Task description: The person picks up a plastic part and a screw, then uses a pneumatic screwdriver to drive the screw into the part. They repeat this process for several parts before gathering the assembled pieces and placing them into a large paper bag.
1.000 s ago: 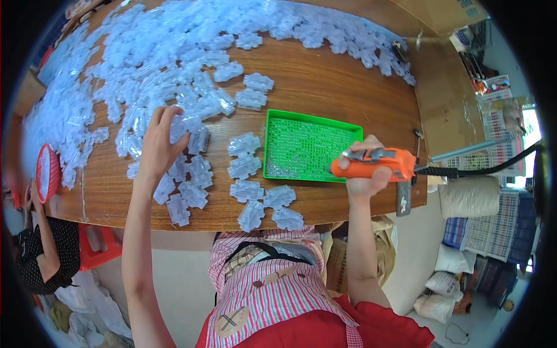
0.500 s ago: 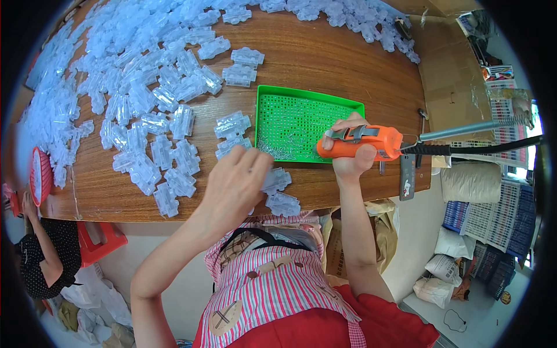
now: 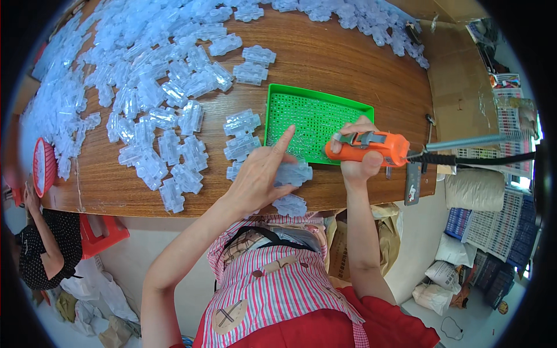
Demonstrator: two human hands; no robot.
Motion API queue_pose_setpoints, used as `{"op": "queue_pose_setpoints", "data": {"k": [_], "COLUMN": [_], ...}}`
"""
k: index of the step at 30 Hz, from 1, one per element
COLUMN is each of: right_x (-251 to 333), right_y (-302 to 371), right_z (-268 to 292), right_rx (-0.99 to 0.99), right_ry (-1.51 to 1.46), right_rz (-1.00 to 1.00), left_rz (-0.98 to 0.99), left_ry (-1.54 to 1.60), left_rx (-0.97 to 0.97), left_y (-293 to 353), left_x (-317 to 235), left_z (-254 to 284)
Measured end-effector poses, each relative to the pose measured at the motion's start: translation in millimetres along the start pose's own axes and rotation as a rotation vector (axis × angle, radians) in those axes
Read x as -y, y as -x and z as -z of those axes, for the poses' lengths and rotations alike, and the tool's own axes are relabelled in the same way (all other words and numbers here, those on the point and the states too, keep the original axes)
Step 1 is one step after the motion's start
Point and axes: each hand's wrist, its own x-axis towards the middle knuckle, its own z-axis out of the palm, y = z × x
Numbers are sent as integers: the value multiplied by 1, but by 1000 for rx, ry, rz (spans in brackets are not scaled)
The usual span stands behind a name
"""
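My right hand (image 3: pixel 363 168) is wrapped round an orange electric screwdriver (image 3: pixel 371 149), held level over the right side of a green perforated tray (image 3: pixel 374 116). Small metal pieces, perhaps screws, lie in the tray. My left hand (image 3: pixel 255 181) is at the tray's near left corner, its index finger stretched out over the tray and its thumb spread apart. Beside that thumb and under the fingers is a clear plastic casing (image 3: pixel 299 172); whether the fingers touch it I cannot tell. Another clear casing (image 3: pixel 290 206) lies nearer me, and more casings (image 3: pixel 242 123) sit left of the tray.
Heaped clear casings (image 3: pixel 133 46) cover the far left of the wooden table (image 3: pixel 325 52). A red basket (image 3: pixel 44 167) stands at the left edge, near another person's arm (image 3: pixel 43 232). A spring (image 3: pixel 476 142) and black cable (image 3: pixel 487 159) run right from the screwdriver; a cardboard sheet (image 3: pixel 461 81) stands beyond.
My left hand has gone from closed fingers at the tray's near left corner to spread fingers, index pointing over the tray. The screwdriver stays over the tray; the whole view has shifted slightly.
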Motion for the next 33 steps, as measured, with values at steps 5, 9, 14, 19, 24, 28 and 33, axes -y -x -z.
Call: {"op": "queue_pose_setpoints", "data": {"k": [5,9,14,19,24,28,33], "right_x": [48,74,69,86,84,85,82], "right_y": [-3,5,12,-6,-9,-7,-5], "right_z": [2,-20,-32,-16,-4,-2,2], "right_rx": [124,290,280,276,235,213,172], "right_ry": [-221,-356,-340,-439,-416,-400,-407], "right_rz": [126,184,171,237,245,233,206], "left_rz": [-4,-1,-34,-164,68,193,-26], "left_ry": [43,48,52,-87,-87,-200,-341], "left_rx": [-21,-5,-16,-101,-44,25,100], "left_y": [2,2,3,7,2,-9,-26], "left_x": [8,10,8,-4,-28,-39,-34], "left_z": [-4,-2,1,14,36,29,8]}}
